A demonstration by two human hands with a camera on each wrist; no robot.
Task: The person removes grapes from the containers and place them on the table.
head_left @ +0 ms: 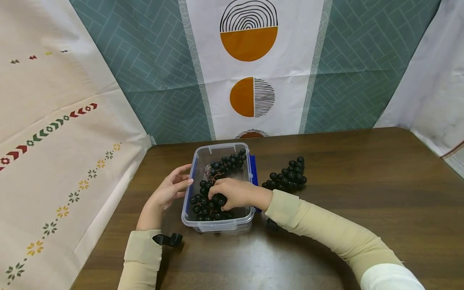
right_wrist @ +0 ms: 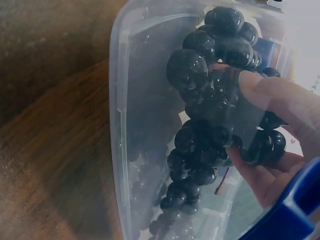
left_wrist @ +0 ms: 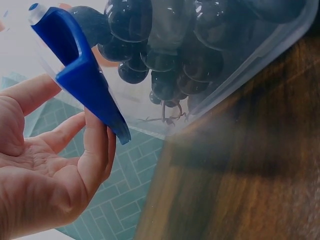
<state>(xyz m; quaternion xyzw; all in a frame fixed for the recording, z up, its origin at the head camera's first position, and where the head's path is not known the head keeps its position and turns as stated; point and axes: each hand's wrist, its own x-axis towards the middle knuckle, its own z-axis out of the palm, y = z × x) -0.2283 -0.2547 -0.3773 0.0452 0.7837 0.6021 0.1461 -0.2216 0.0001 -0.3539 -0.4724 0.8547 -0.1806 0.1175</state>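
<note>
A clear plastic container [head_left: 223,226] with blue side latches holds bunches of black grapes. My right hand [head_left: 233,193] reaches into it from the right and grips the near bunch of grapes [head_left: 206,212]. In the right wrist view, thumb and fingers of the right hand [right_wrist: 280,140] curl about the dark grapes [right_wrist: 202,130]. A second bunch [head_left: 230,162] lies toward the container's far end. My left hand [head_left: 172,188] is at the left wall, its fingers loosely extended. The left wrist view has those fingers [left_wrist: 95,145] touching the hanging blue latch [left_wrist: 90,85].
On the brown wooden table [head_left: 362,193], another bunch of black grapes [head_left: 288,175] lies right of the container. A dark object [head_left: 272,224] shows partly beneath the right forearm. Patterned cloth [head_left: 156,72] hangs behind the table, and white cloth [head_left: 47,181] borders its left side.
</note>
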